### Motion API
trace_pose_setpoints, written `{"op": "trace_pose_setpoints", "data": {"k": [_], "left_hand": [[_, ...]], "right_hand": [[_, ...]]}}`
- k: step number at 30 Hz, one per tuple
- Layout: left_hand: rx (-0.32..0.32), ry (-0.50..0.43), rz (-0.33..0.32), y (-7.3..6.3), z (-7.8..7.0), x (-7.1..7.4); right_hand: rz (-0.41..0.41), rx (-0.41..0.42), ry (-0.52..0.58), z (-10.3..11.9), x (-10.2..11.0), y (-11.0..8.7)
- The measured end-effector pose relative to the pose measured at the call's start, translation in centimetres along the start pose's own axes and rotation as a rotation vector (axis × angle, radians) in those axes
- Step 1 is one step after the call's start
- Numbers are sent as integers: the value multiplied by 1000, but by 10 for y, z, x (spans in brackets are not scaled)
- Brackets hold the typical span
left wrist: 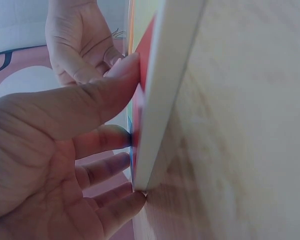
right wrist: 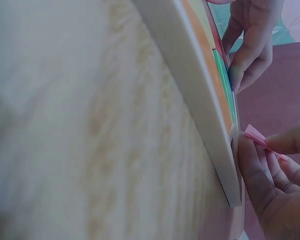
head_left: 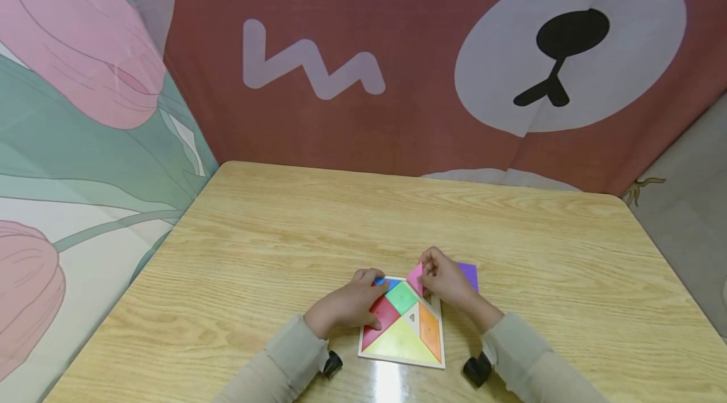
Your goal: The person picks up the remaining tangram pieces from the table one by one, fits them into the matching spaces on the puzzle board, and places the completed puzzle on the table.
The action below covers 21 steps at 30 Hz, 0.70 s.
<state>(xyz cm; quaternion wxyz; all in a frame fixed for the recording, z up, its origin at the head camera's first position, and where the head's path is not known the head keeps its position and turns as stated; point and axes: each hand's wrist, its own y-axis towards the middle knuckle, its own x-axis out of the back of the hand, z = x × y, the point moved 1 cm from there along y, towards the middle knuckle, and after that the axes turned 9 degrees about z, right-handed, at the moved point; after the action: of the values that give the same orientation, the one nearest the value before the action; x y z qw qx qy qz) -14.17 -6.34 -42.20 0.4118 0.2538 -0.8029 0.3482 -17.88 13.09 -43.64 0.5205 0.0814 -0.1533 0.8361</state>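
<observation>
A square tangram board (head_left: 400,362) with a pale rim lies on the table. My left hand (head_left: 349,303) rests over its left side, the thumb on the red piece (head_left: 386,311) and the fingers by the blue piece (head_left: 393,283) at the far corner. Between thumb and fingers, my right hand (head_left: 449,278) pinches a pink piece (head_left: 414,277), tilted up over the board's far right corner. In the right wrist view this pink piece (right wrist: 256,135) shows edge-on. A green square (head_left: 402,297), a yellow triangle (head_left: 403,345) and an orange parallelogram (head_left: 430,330) sit in the board.
Just beyond my right hand a purple piece (head_left: 469,274) lies on the wooden table (head_left: 272,233). Bare recess shows between the yellow and orange pieces. A printed red-brown cloth (head_left: 341,132) hangs behind the table's far edge. Dark wrist devices (head_left: 477,370) sit beneath both cuffs.
</observation>
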Motion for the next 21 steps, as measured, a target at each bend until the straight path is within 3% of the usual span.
{"op": "trace_pose_setpoints", "data": {"k": [9, 21], "left_hand": [[-7, 22, -5, 1, 1, -1], [5, 15, -3, 1, 0, 0]], "right_hand": [[47, 31, 8, -3, -1, -1], [115, 59, 24, 17, -4, -12]]}}
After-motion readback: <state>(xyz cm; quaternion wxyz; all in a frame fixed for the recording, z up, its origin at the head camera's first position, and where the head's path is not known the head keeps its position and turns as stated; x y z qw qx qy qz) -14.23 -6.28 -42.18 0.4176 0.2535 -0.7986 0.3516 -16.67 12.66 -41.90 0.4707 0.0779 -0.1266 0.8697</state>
